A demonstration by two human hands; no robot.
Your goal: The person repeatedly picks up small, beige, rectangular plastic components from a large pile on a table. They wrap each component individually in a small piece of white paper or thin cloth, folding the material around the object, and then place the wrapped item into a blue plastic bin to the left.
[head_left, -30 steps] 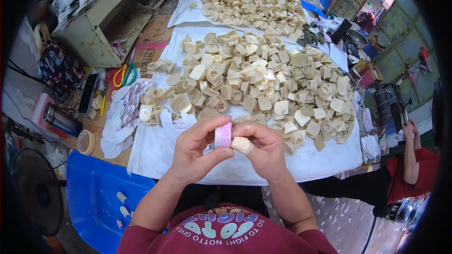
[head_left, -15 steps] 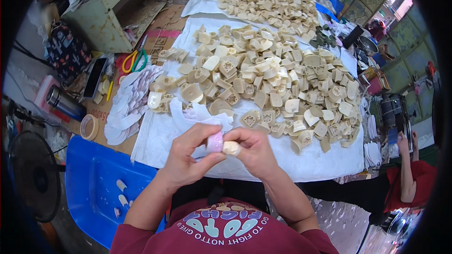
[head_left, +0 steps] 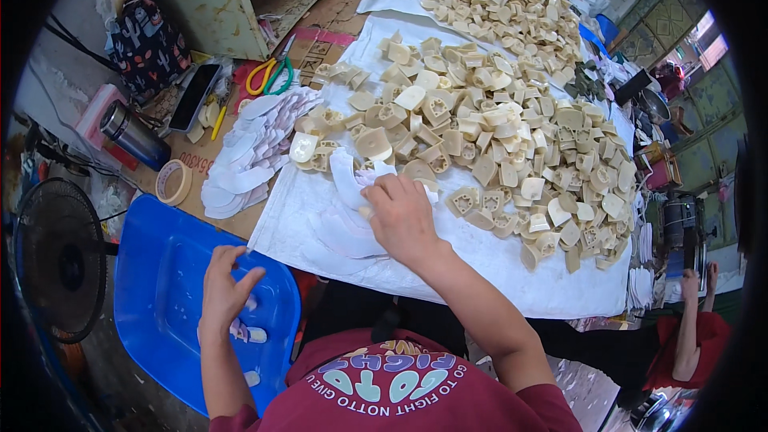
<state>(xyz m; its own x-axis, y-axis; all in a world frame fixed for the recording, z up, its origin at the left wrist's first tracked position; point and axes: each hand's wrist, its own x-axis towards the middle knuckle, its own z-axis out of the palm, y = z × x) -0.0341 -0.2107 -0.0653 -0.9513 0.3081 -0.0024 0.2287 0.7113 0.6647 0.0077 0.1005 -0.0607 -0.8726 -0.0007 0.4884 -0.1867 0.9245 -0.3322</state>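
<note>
Over the blue plastic tub [head_left: 148, 272] at the left, my left hand [head_left: 226, 292] is empty, its thumb and fingers apart. Small cream and pinkish pieces [head_left: 254, 335] lie in the tub below it. My right hand [head_left: 402, 220] reaches onto the white-covered table, fingers bent down over thin white curved strips [head_left: 344, 180]. Its fingertips are mostly hidden, so what they grip cannot be made out. Beyond them spreads a big heap of cream moulded blocks [head_left: 488, 128], shaped like shoe heels.
Left of the cloth lies a stack of white strips [head_left: 248, 160], with scissors [head_left: 270, 72], a tape roll [head_left: 174, 182], a phone [head_left: 196, 96] and a thermos [head_left: 134, 134] around it. A fan [head_left: 60, 260] stands far left. Another person [head_left: 694, 344] works at the right.
My left hand has let go of the pinkish-white piece and moved left over the tub. My right hand has left it too and moved forward onto the white strips. The view has shifted.
</note>
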